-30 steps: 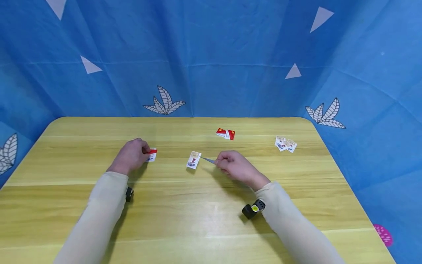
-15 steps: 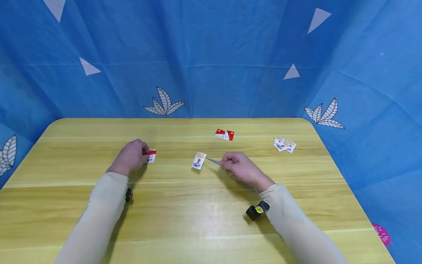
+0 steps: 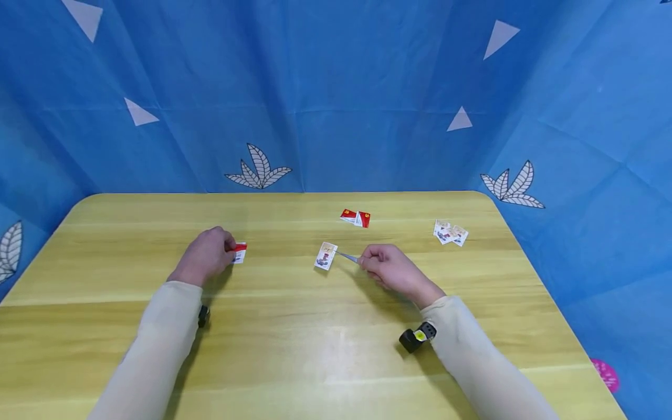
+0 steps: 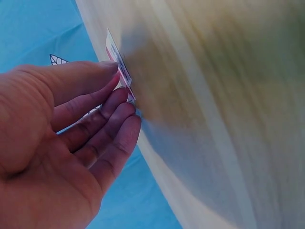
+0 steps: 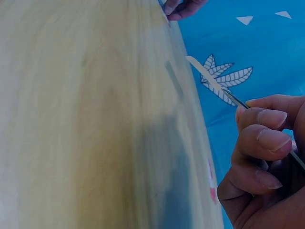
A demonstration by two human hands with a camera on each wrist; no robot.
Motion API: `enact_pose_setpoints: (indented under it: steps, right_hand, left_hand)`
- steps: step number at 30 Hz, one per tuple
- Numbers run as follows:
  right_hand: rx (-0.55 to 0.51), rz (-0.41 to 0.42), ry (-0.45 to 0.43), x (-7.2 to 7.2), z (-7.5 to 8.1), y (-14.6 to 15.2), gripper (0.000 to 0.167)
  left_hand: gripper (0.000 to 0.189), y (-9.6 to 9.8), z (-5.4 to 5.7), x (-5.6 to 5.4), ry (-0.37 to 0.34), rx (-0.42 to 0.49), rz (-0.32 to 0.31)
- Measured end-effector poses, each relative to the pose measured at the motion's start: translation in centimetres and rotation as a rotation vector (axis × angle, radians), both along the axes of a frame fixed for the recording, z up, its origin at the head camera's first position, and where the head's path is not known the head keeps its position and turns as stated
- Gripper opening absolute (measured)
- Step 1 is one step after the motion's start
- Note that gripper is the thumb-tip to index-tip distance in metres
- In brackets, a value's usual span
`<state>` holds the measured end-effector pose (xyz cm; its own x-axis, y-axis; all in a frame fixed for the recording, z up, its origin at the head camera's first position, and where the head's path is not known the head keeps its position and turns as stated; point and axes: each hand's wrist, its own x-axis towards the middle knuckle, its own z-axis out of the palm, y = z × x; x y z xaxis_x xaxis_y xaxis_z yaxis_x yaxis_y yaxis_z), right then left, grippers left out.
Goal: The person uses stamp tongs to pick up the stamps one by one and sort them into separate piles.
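At the left of the table, my left hand [image 3: 207, 256] pinches a red-topped stamp [image 3: 239, 253] between thumb and fingertips. The left wrist view shows that stamp [image 4: 116, 53] nearly edge-on, close to the tabletop, its near part covered by the thumb. My right hand [image 3: 391, 268] holds slim metal tweezers [image 3: 349, 257], fingers curled round them. Their tips grip the edge of a white stamp with a coloured picture [image 3: 325, 256], raised over the table's middle with its shadow below. In the right wrist view this stamp [image 5: 204, 70] appears edge-on beyond the tweezers [image 5: 238, 102].
Two overlapping red and white stamps [image 3: 355, 218] lie near the back edge of the wooden table [image 3: 294, 350]. Several overlapping pictured stamps [image 3: 450, 233] lie at the back right. A blue patterned cloth [image 3: 336, 105] hangs behind the table.
My right hand has moved a little to the right, carrying the stamp in the tweezers along. The left hand keeps its place at the red-topped stamp. The head view has shifted slightly.
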<state>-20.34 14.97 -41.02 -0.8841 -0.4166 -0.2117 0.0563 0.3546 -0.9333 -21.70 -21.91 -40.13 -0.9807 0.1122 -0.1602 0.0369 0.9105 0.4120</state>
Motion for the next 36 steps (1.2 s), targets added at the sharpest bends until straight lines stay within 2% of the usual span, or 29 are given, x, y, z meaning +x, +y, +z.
enact_pose_setpoints:
  steps: [5,23,36]
  right_hand:
    - [0.009,0.002,-0.005,0.1,-0.5,0.6,0.022]
    - [0.014,-0.044,0.016,0.3,-0.6,3.4,0.024]
    - [0.007,-0.032,0.019,0.4,-0.6,4.6,0.025]
  left_hand:
    - [0.020,0.2,-0.1,0.2,0.009,-0.001,0.004]
    - [0.020,0.4,-0.1,0.1,-0.005,-0.018,0.013]
    - [0.020,0.4,0.1,0.2,-0.001,-0.021,0.008]
